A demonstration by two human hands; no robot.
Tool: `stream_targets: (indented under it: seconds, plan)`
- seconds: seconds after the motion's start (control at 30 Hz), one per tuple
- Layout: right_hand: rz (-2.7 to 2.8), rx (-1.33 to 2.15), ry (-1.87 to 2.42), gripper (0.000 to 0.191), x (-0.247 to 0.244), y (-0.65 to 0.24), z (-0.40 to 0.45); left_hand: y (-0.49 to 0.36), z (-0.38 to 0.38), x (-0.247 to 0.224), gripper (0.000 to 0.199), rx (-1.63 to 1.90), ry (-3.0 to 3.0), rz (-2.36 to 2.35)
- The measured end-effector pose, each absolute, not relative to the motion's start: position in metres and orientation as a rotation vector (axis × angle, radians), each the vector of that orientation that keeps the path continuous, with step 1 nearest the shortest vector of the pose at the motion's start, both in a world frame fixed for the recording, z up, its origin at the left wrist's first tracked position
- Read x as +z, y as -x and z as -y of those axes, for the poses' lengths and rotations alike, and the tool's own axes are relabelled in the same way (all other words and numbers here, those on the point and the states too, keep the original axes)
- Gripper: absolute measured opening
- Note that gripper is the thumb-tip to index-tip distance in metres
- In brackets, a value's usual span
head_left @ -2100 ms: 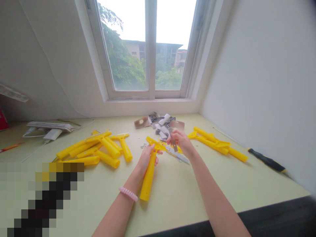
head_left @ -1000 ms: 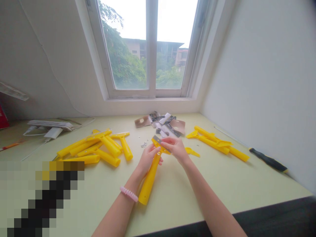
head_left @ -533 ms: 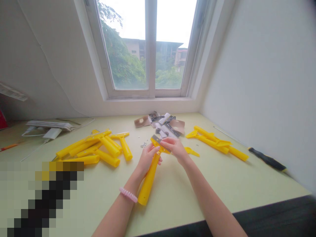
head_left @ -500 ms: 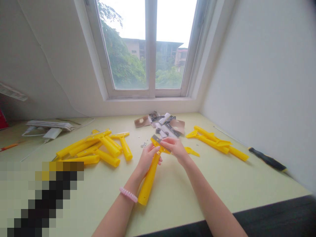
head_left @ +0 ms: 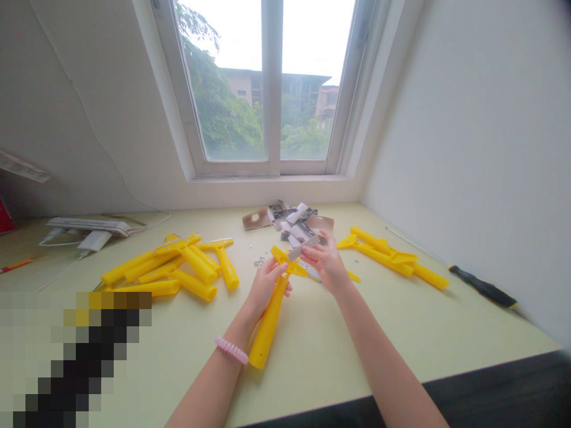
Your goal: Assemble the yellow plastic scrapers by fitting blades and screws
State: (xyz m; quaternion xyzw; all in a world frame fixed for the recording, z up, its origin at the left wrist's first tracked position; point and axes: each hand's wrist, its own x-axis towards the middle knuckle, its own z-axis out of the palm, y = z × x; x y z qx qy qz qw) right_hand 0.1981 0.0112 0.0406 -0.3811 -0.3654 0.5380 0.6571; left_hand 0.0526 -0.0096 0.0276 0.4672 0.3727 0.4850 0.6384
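A yellow plastic scraper handle (head_left: 270,324) is gripped by my left hand (head_left: 266,282) near its wide head, the hollow end slanting down toward me. Between the thumb and fingers of my right hand (head_left: 328,261) is a flat grey metal blade (head_left: 303,248), just off the handle's head on its right. Under the right hand, a thin pale strip (head_left: 314,273) lies partly hidden on the table. A small yellow piece (head_left: 354,277) shows just past that hand. Small metal nuts (head_left: 259,260) lie beyond the left hand.
Several yellow scraper handles (head_left: 194,261) are heaped on the left, more yellow parts (head_left: 383,252) on the right. Cut-up printed cardboard (head_left: 303,223) sits below the window. A black-handled tool (head_left: 484,288) rests by the right wall. A power strip (head_left: 93,229) with cables is at back left.
The blade has come off the handle's head; my right hand has shifted right and turned with it. My left hand keeps its hold. The pale strip under the right hand now shows.
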Motion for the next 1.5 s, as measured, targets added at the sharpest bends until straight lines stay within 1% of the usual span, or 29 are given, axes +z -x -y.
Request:
stream_targets:
  seconds: [0.17,0.4,0.47,0.57,0.63,0.87,1.03,1.3,1.5]
  plan:
    - [0.882,1.223,0.878,0.027,0.040,-0.195,-0.010,-0.052,0.010,0.028,0.035,1.109,-1.049,-0.847]
    - [0.808,1.287,0.799,0.017,0.039,-0.192,-0.010,-0.050,0.007,0.025,0.032,1.129,-1.013,-0.824]
    - [0.909,1.208,0.888,0.017,0.037,-0.188,-0.009,-0.050,0.006,0.025,0.031,1.137,-1.021,-0.820]
    - [1.151,0.978,1.125,0.020,0.035,-0.185,-0.009,-0.050,0.006,0.026,0.032,1.159,-1.031,-0.834]
    - [1.266,0.885,1.225,0.021,0.036,-0.186,-0.009,-0.049,0.006,0.026,0.032,1.181,-1.027,-0.845]
    - [1.311,1.106,1.246,0.020,0.042,-0.193,-0.005,-0.049,0.004,0.025,0.033,1.199,-1.034,-0.870]
    - [1.310,1.110,1.246,0.022,0.041,-0.194,-0.005,-0.050,0.007,0.028,0.036,1.221,-1.059,-0.884]
    - [1.321,1.095,1.211,0.017,0.046,-0.187,0.002,-0.047,0.005,0.025,0.033,1.236,-1.057,-1.002]
    - [1.304,1.168,1.171,0.018,0.043,-0.184,0.002,-0.043,0.002,0.019,0.031,1.270,-1.079,-0.983]
